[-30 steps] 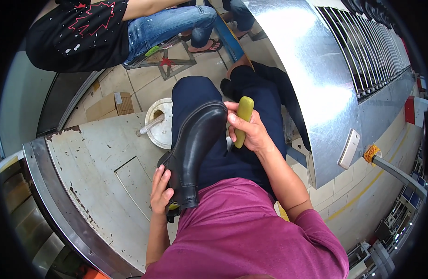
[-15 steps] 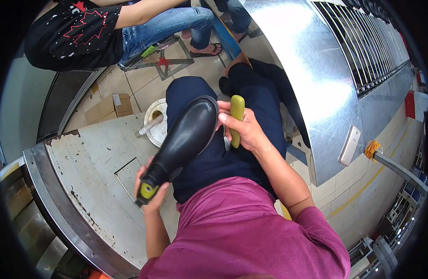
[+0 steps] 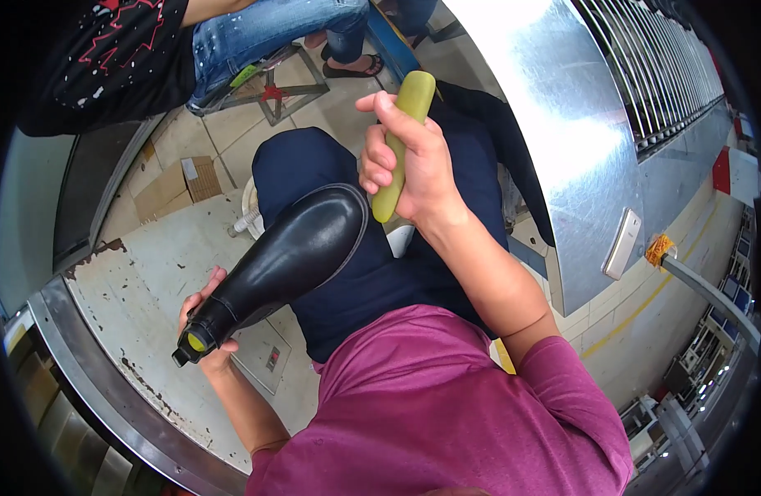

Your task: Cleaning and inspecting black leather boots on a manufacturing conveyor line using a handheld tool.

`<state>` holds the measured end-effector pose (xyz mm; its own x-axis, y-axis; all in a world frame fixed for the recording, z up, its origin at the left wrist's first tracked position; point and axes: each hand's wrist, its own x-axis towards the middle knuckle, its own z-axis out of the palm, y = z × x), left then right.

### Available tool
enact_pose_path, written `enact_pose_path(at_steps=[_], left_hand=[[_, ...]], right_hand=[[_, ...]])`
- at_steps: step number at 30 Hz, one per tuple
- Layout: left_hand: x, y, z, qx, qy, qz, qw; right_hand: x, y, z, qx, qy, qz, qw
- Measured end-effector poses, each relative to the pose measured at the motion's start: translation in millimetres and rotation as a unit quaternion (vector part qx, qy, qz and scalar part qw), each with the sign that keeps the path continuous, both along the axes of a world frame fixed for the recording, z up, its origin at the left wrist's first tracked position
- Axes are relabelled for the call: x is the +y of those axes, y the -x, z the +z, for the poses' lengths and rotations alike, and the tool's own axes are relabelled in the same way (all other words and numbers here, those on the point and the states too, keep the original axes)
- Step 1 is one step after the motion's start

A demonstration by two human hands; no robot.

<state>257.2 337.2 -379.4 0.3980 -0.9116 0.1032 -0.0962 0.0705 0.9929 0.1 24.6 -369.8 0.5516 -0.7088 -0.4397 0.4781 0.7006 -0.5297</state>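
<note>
A glossy black boot [image 3: 302, 248] lies slantwise across my left thigh, its rounded toe pointing up and to the right. Yellow-green shows inside the opening at its lower end. My left hand [image 3: 219, 359] is wrapped around that end from below, with the fingers partly hidden behind it. Just right of the toe, my right hand [image 3: 428, 169] grips a smooth yellow-green bar [image 3: 417, 93] with rounded ends, held nearly upright. Its lower end is close to the toe; whether they touch, I cannot tell. A small pale piece [image 3: 401, 240] shows on my lap below the right hand, its kind unclear.
A shiny metal table [image 3: 562, 124] with a wire rack [image 3: 653, 74] stands to the right, a phone [image 3: 623, 244] on its edge. A worn pale metal surface [image 3: 141, 289] is at the left. Beyond are a cardboard box [image 3: 178, 188] and a seated person in jeans [image 3: 273, 37].
My right hand has risen with the bar and turned, its fingers now curled around it. The boot's lower end has swung left with my left hand. The view has shifted slightly.
</note>
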Motion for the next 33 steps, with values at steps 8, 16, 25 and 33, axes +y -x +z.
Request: enact_pose_path(at_steps=[8,16,25,33], left_hand=[[-12,9,5,0.018,0.086,-0.036,0.995],[-6,18,1,0.033,0.118,0.049,0.991],[-5,22,13,-0.153,0.065,0.090,0.982],[-1,13,21,-0.148,0.091,0.077,0.982]], right_hand=[[-3,-41,10,0.117,0.022,0.073,0.990],[-5,-68,10,0.174,0.055,0.132,0.974],[-8,-90,8,0.163,0.051,0.240,0.956],[-8,-99,3,0.109,0.038,0.359,0.926]])
